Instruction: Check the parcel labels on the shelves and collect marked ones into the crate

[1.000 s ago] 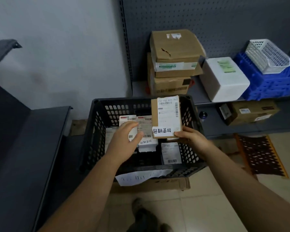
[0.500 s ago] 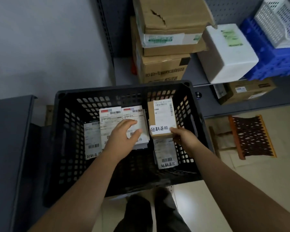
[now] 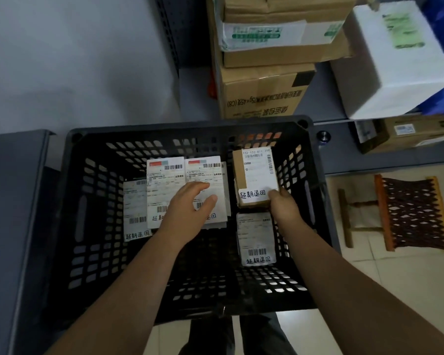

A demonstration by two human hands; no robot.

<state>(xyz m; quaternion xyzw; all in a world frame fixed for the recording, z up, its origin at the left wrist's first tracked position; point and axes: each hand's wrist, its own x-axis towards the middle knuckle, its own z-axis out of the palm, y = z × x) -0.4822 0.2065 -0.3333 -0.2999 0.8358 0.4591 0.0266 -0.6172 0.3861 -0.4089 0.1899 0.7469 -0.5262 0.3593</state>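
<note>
Inside black crate (image 3: pixel 69 226), labelled parcels (image 3: pixel 164 190)

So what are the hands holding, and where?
The right hand pinches the brown parcel at its near right corner. The left hand rests on the white parcels, gripping nothing.

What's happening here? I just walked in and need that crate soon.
A person is loading parcels into the black crate. The right hand holds a small brown parcel, with a handwritten tag, at its lower edge inside the crate. The left hand rests on two white-labelled parcels. Two more labelled parcels lie flat on the crate floor.
</note>
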